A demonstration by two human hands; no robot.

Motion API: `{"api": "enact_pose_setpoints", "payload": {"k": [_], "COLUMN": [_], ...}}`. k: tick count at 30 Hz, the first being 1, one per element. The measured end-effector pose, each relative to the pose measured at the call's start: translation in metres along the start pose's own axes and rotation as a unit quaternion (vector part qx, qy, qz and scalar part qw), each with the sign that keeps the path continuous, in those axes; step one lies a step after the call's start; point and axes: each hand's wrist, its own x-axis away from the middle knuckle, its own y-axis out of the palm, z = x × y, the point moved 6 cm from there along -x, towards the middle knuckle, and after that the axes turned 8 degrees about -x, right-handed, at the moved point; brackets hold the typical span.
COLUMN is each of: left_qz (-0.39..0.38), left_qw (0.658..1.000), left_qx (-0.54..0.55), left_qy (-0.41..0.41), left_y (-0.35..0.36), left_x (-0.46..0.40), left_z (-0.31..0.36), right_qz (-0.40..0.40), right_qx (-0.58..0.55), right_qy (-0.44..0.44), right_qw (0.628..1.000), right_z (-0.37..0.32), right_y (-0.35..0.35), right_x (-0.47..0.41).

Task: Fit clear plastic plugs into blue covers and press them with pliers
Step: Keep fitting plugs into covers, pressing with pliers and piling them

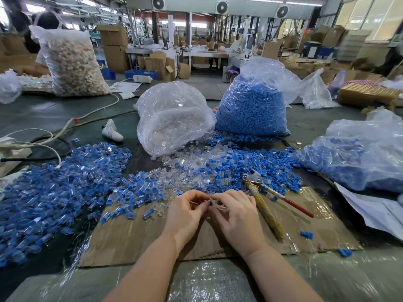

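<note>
**Both hands pinched together over the cardboard**

Forearms first, bare, coming up from the bottom edge to meet over the cardboard sheet [122, 243]. My left hand [185, 211] has its fingers curled in, pinching a small clear plastic plug [197, 202]. My right hand [234, 211] is curled the same way, and between its fingertips sits a blue cover [211, 203], only a sliver of blue showing. The two pieces are touching, right where my fingertips meet; how far one sits in the other I cannot tell.

Just right of my right hand, the pliers [265, 192] lie on the cardboard, jaws pointing away from me, one handle red, the other wrapped in yellowish cord. Beyond my fingers, loose clear plugs and blue covers lie scattered and mixed. To the left, a broad heap of fitted blue-and-clear pieces [54, 192]. Further back, a bag of clear plugs [174, 116] spills open toward me, and beside it on the right stands a bag of blue covers [250, 110]. Another bag with blue pieces [353, 155] slumps at far right.
</note>
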Motion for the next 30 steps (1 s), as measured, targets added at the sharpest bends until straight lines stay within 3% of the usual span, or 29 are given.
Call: {"api": "enact_pose_setpoints", "payload": {"k": [6, 10, 13, 16, 25, 28, 30], "left_qz": [-0.001, 0.001, 0.001, 0.001, -0.010, -0.001, 0.011], "left_qw": [0.999, 0.999, 0.998, 0.996, 0.989, 0.983, 0.976], "left_qx": [0.026, 0.025, 0.050, 0.071, 0.118, 0.148, 0.178], "left_qy": [-0.025, -0.032, -0.045, -0.057, -0.084, -0.106, -0.123], "left_y": [0.000, 0.000, 0.000, -0.001, -0.003, -0.004, -0.004], "left_x": [0.000, 0.000, -0.001, -0.001, -0.003, -0.006, -0.010], "left_z": [-0.003, -0.003, -0.003, -0.001, -0.001, -0.003, -0.004], "right_qz": [0.010, -0.062, -0.166, -0.201, -0.162, -0.141, -0.146], "right_qx": [0.081, 0.237, 0.229, 0.223, 0.302, 0.240, 0.142], "right_qy": [0.150, 0.329, 0.413, 0.418, 0.317, 0.292, 0.280], "right_qw": [0.985, 0.912, 0.866, 0.858, 0.884, 0.915, 0.938], "right_z": [0.035, 0.076, 0.096, 0.099, 0.073, 0.065, 0.057], "right_y": [-0.022, -0.047, -0.047, -0.044, -0.044, -0.046, -0.046], "right_x": [-0.009, -0.002, 0.008, 0.009, 0.003, -0.003, -0.009]}}
